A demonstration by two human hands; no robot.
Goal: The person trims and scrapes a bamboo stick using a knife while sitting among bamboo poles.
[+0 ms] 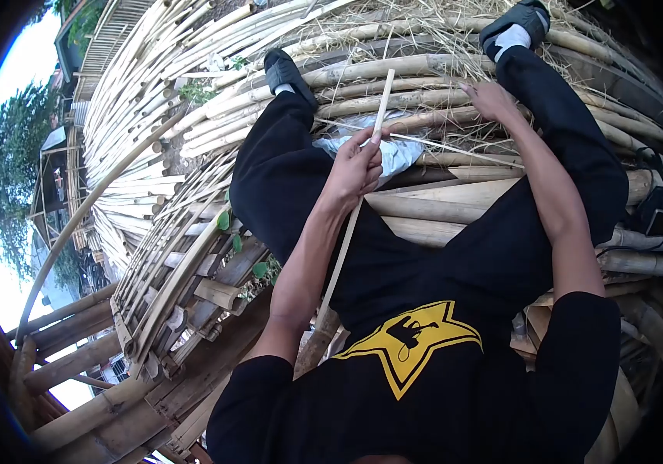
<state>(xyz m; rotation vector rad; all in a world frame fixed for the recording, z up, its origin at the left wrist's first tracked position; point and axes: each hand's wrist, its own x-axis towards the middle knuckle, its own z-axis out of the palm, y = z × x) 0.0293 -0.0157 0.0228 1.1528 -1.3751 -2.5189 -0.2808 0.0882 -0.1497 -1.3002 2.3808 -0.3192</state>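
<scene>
My left hand (356, 166) is closed around a long, narrow, pale bamboo strip (339, 263). The strip's lower end reaches down over my left thigh, and its upper end points away from me past the thumb. Another thin strip (455, 147) crosses beneath it, running off to the right. Under the left hand lies a crumpled pale plastic sheet (399, 158). Above the bamboo poles, near my right shin, my right hand (492, 102) reaches forward with its fingers stretched out and nothing visible in them. Whether it touches the straw or poles I cannot tell.
Bamboo poles (444, 66) lie in rows under my legs, with loose straw (455, 42) over them. Stacked bamboo (134, 131) fills the left side. A curved pole (92, 205) arches at far left. A small black device (660, 209) rests at right.
</scene>
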